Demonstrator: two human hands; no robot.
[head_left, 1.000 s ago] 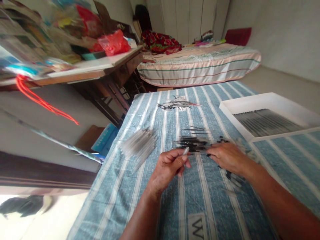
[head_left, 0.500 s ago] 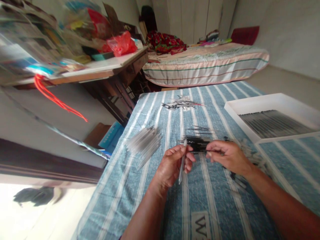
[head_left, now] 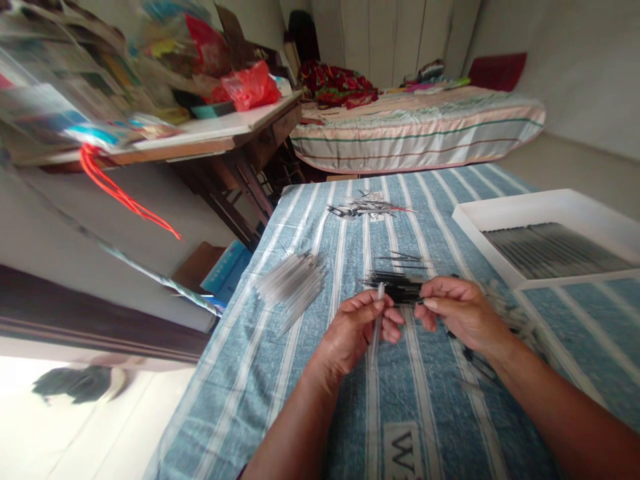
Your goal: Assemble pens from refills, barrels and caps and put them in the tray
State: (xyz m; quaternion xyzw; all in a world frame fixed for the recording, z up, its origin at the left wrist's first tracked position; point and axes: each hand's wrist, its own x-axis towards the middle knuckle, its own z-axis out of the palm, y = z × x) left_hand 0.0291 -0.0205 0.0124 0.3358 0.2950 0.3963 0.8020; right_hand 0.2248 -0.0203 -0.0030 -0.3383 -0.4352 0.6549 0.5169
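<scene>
Between the thumb and fingers of my left hand (head_left: 357, 327) is a slim translucent pen barrel (head_left: 377, 330), its top end pointing away from me and its lower end toward me. My right hand (head_left: 457, 313) is closed in a pinch just to the right, with a small dark tip at the fingertips that is too small to name. Just beyond both hands lies a pile of thin black rods like pen refills (head_left: 395, 283). To the left, several pale pen barrels (head_left: 293, 287) lie in a bundle. Small clear and black parts (head_left: 515, 320) are partly hidden behind my right forearm.
A white box (head_left: 530, 283) at right holds rows of grey pens (head_left: 555, 250). Farther back lies a heap of thin black and red parts (head_left: 367, 208). The striped cloth (head_left: 310, 373) covers the table. A cluttered desk (head_left: 250, 123) and a bed (head_left: 420, 137) stand beyond.
The pen barrel in my left hand now stands more upright and looks paler and clearer than before. Both hands have shifted slightly right in view, as has the whole scene.
</scene>
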